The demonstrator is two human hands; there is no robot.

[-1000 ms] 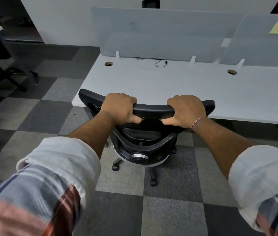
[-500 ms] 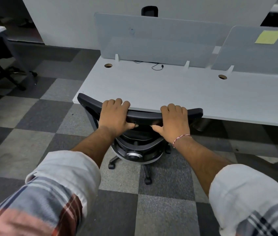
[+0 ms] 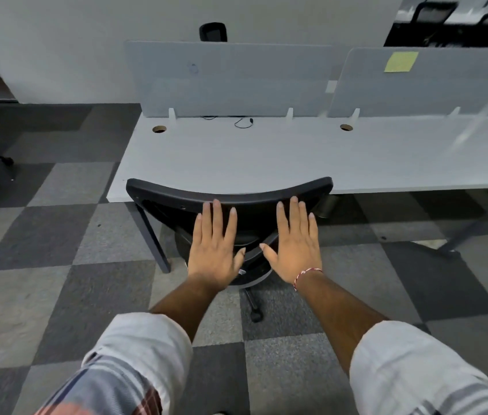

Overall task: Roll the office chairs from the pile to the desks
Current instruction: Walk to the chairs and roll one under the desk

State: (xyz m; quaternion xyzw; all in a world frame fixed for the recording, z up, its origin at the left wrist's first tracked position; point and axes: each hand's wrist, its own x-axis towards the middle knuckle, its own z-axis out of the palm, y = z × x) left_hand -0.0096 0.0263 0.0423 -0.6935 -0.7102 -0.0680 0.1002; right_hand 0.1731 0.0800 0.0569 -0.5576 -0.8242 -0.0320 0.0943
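Office chair, black: over its curved backrest lie two flat, spread hands with straight fingers, gripping nothing. The left hand and right hand are side by side, fingertips at the top rail; whether they touch it is unclear. A red-and-white thread circles the right wrist. The chair stands pushed against the front edge of the white desk, near the desk's left end. Grey divider panels rise along the desk's far edge, one bearing a yellow sticky note.
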